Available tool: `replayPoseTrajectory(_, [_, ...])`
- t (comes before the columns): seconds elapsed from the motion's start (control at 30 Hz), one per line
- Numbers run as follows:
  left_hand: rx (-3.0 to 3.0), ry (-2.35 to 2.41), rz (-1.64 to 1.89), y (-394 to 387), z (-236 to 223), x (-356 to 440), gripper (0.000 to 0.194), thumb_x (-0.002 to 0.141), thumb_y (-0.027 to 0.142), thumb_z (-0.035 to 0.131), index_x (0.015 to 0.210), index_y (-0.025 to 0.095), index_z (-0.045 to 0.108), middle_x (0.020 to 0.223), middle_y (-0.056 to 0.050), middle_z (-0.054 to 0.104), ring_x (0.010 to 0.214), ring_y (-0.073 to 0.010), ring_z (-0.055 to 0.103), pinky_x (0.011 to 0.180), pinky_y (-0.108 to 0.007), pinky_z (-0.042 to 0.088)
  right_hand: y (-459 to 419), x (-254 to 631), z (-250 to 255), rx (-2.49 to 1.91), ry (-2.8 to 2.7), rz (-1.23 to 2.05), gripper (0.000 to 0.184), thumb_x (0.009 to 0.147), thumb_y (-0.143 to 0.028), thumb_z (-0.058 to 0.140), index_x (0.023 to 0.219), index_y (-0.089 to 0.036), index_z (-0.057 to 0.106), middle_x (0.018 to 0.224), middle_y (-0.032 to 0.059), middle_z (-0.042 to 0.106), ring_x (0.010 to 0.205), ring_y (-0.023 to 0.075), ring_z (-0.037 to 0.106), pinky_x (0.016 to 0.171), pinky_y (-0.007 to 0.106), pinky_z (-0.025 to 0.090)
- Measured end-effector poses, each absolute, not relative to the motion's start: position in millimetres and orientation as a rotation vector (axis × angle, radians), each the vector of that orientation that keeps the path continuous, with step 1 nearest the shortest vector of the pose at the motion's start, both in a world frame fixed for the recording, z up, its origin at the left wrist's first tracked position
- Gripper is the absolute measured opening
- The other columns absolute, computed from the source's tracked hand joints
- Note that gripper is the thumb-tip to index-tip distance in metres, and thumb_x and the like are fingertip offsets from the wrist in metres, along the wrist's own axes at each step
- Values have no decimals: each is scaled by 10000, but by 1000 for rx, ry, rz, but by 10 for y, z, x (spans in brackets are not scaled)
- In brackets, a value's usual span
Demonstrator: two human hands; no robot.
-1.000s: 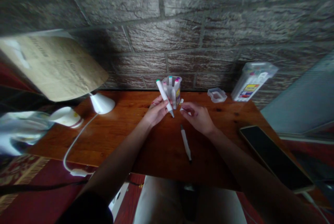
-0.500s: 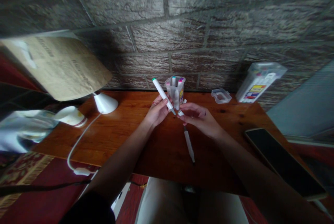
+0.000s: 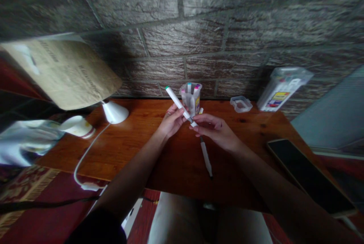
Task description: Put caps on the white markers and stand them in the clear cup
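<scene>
My left hand [image 3: 170, 120] is closed round a white marker [image 3: 178, 102] with a green end, held slanted up to the left. My right hand [image 3: 214, 130] pinches a white cap [image 3: 194, 124] against the marker's lower tip. Just behind both hands stands a clear cup [image 3: 192, 98] holding several markers. A second white marker [image 3: 206, 157] lies on the wooden desk [image 3: 136, 149] under my right wrist.
A small clear lid [image 3: 240, 104] and a clear marker box [image 3: 281, 88] stand at the back right by the brick wall. A dark phone [image 3: 307, 175] lies at the right edge. A white lamp base [image 3: 115, 112] with its cable, and a brown envelope [image 3: 59, 71], are at the left.
My right hand moved left and brought the cap onto the marker's lower tip. The left hand has kept holding the marker at much the same spot.
</scene>
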State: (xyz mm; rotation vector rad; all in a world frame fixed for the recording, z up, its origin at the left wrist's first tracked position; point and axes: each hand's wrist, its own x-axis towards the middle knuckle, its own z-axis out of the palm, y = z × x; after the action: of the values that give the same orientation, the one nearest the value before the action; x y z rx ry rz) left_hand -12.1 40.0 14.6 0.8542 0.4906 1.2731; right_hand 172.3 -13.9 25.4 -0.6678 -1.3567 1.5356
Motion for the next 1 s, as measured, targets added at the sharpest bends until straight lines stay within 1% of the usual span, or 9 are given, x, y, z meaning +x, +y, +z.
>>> replayPoseTrajectory(0.13, [889,479,1205,387,130,-112,312,645,219,875,874,172,667,758,25,681,701,-103,659,693,-226,555,-139,1733,268,-644,-1349,1554,252,781,-246,786,1027,-251,734,1103,23,741,982,182,726,756,282,621])
replayPoseTrajectory(0.33, [902,525,1192,390,144,-129,283,675,193,851,911,174,695,796,3,723,729,-120,685,711,-238,564,-124,1726,241,-657,-1251,1622,262,760,-270,811,1013,-251,746,1054,24,766,971,193,746,809,307,612])
replayPoseTrajectory(0.43, [917,521,1177,390,149,-132,299,665,204,861,921,173,710,821,-10,742,736,-128,694,708,-241,566,-119,1724,226,-681,-1196,1653,276,749,-277,820,1014,-244,753,1044,29,775,960,192,751,830,306,604])
replayPoseTrajectory(0.7, [948,516,1147,378,144,-128,287,690,217,850,945,173,727,839,-28,755,736,-142,701,737,-270,572,-131,1718,214,-652,-1230,1719,348,706,-209,840,1044,-231,758,1068,36,775,992,177,738,900,299,573])
replayPoseTrajectory(0.83, [993,488,1127,370,155,-122,328,655,259,882,942,171,750,808,-35,759,716,-135,692,743,-262,560,-132,1713,209,-674,-1246,1734,323,749,-264,814,1064,-228,748,1076,48,770,974,182,739,862,317,590])
replayPoseTrajectory(0.93, [1043,508,1142,366,160,-107,328,637,289,896,905,159,761,780,-35,758,697,-121,678,723,-237,542,-139,1709,216,-688,-1239,1757,363,739,-305,829,1082,-234,735,1044,50,772,939,184,746,828,310,593])
replayPoseTrajectory(1.0, [1072,534,1159,361,156,-91,327,615,305,907,862,148,761,785,-37,759,697,-115,671,707,-223,529,-150,1703,226,-702,-1232,1772,381,747,-346,826,1097,-235,723,1001,53,776,896,180,749,777,290,592])
